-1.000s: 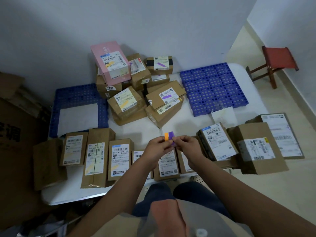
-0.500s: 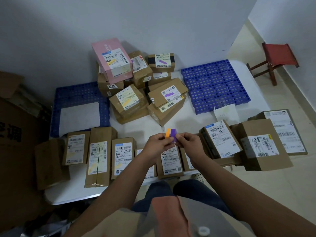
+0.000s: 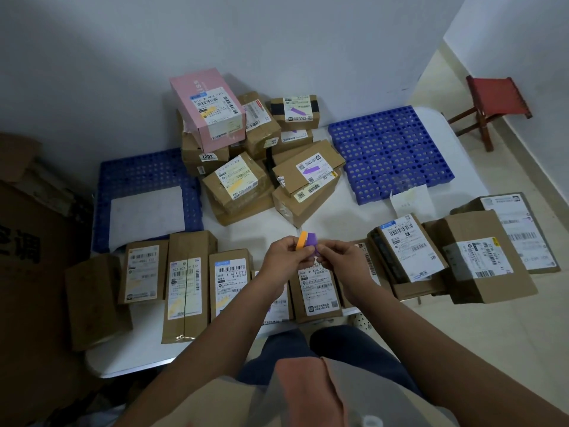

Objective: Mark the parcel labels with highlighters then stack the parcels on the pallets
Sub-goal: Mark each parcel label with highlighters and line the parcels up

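Note:
Over the near edge of the white table (image 3: pixel 255 226) my left hand (image 3: pixel 284 255) holds an orange highlighter (image 3: pixel 301 240). My right hand (image 3: pixel 340 257) pinches a purple highlighter (image 3: pixel 312 241) right beside it, so the two pens touch. A row of brown labelled parcels (image 3: pixel 229 282) lies along the near edge under my hands. At the back, a heap of parcels (image 3: pixel 237 180) with orange and purple marks on the labels is topped by a pink box (image 3: pixel 206 112). Two blue pallets lie flat, one on the left (image 3: pixel 144 177) and one on the right (image 3: pixel 388 149).
A white sheet (image 3: pixel 147 214) covers part of the left pallet. Larger brown parcels (image 3: pixel 480 257) overhang the table's right edge. A red stool (image 3: pixel 489 100) stands on the tiled floor at the right. Big cardboard cartons (image 3: pixel 27 241) fill the left side.
Both hands stay together with the two highlighters. The view has shifted slightly, so the parcels sit a little higher in frame; nothing was picked up or put down.

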Demonstrator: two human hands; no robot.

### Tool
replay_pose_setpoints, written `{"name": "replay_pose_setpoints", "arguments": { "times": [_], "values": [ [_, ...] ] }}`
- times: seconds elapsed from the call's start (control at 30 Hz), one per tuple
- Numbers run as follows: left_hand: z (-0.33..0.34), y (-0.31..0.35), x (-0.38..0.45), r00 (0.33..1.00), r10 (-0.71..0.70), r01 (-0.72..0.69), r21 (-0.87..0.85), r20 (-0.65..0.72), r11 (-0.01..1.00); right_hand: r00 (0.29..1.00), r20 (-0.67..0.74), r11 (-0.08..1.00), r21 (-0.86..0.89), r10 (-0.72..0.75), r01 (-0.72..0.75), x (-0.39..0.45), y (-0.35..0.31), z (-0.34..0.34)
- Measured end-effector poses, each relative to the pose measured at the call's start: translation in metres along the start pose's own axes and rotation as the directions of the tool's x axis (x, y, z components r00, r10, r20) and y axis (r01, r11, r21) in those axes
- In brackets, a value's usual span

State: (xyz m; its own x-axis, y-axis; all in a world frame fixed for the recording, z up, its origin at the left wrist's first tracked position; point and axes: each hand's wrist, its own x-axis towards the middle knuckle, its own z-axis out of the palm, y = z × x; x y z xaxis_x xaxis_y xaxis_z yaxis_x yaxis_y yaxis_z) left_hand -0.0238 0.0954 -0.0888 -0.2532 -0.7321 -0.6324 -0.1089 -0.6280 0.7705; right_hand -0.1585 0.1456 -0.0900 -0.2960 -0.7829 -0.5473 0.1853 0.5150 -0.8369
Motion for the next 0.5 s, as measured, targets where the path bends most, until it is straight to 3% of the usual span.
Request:
{"name": "replay_pose_setpoints", "arguments": {
  "times": [0.23,0.3,0.4,0.5],
  "values": [
    [-0.022,-0.009,0.013,0.981,0.024,-0.010,0.074,-0.191,0.997,0.968,0.038,0.966,0.064,0.247,-0.249,-0.002,0.007,-0.015],
    [-0.029,-0.014,0.016,0.978,-0.001,0.021,0.098,-0.207,0.995,0.950,0.008,0.950,-0.002,0.312,-0.312,-0.002,0.017,-0.026],
    [-0.034,-0.027,0.014,0.987,-0.075,0.105,0.214,-0.145,0.971,0.912,-0.073,0.901,-0.140,0.403,-0.410,-0.006,0.035,-0.041],
    [-0.037,-0.042,0.011,0.981,-0.185,0.194,0.271,-0.058,0.943,0.881,-0.104,0.864,-0.173,0.461,-0.473,-0.014,0.050,-0.048]
  ]
}}
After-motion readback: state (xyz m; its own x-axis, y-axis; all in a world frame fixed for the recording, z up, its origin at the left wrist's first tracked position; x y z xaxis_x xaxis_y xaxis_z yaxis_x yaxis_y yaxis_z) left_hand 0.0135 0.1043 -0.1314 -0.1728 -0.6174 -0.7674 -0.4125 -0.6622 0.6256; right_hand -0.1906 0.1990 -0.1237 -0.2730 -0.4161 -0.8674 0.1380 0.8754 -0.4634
